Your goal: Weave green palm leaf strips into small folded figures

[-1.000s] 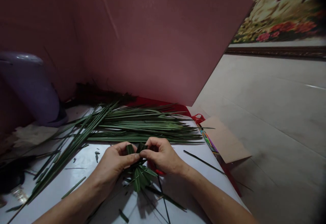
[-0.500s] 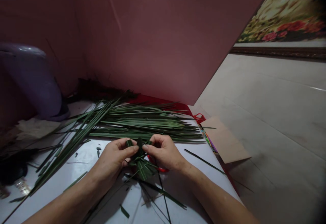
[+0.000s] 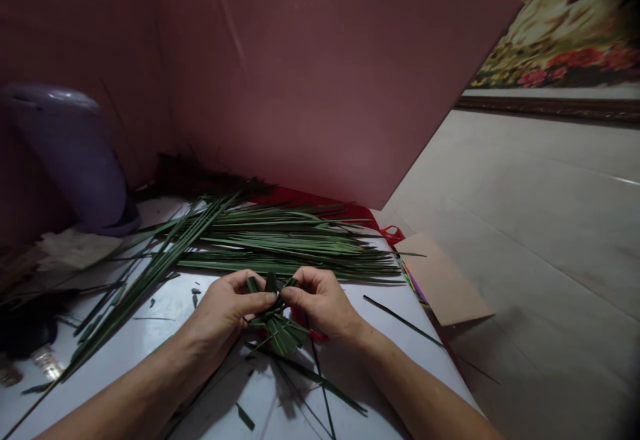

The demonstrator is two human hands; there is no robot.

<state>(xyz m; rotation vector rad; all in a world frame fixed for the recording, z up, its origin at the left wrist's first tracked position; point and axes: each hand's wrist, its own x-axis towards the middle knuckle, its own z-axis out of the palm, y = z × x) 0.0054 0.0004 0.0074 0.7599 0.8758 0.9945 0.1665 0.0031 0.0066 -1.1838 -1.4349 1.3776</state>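
Between my two hands is a small woven piece of green leaf strips (image 3: 283, 332), with short loops at its top and a fanned part below. My left hand (image 3: 239, 301) pinches its left side, thumb across the front. On the other side my right hand (image 3: 318, 299) grips the upper right with thumb and bent fingers. Something red (image 3: 318, 335), partly hidden, shows behind the piece by my right hand. Long thin strips hang and lie beneath it on the white tabletop (image 3: 210, 407).
Long green leaves (image 3: 300, 241) lie in a pile across the back of the table. A purple plastic object (image 3: 80, 160) stands at the back left, near crumpled white paper (image 3: 77, 248). A brown cardboard sheet (image 3: 445, 283) is beyond the right edge. Leaf scraps (image 3: 245, 417) are scattered around.
Both hands keep their hold on the woven leaf piece. My left thumb has slid slightly right, and my right thumb and fingers have shifted a little. The view has moved slightly.
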